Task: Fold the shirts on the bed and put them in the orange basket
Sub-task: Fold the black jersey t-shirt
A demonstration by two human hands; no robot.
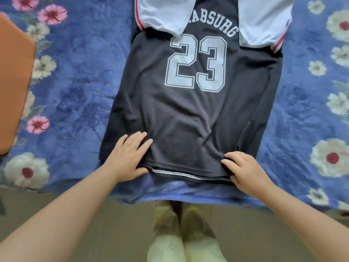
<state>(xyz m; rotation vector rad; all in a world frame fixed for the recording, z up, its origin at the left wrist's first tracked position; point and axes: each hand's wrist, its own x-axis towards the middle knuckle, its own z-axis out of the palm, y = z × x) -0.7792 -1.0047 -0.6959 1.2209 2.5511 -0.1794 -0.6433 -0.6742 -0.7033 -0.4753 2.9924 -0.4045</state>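
Now the dark jersey [190, 110], numbered 23, lies spread across the centre of the frame on the blue floral blanket [75, 76], its white sleeves folded inward. At its hem, the left hand [128, 157] presses flat with straight fingers; the right hand [243, 169] pinches the fabric. An orange basket [13, 87] sits at the left edge.
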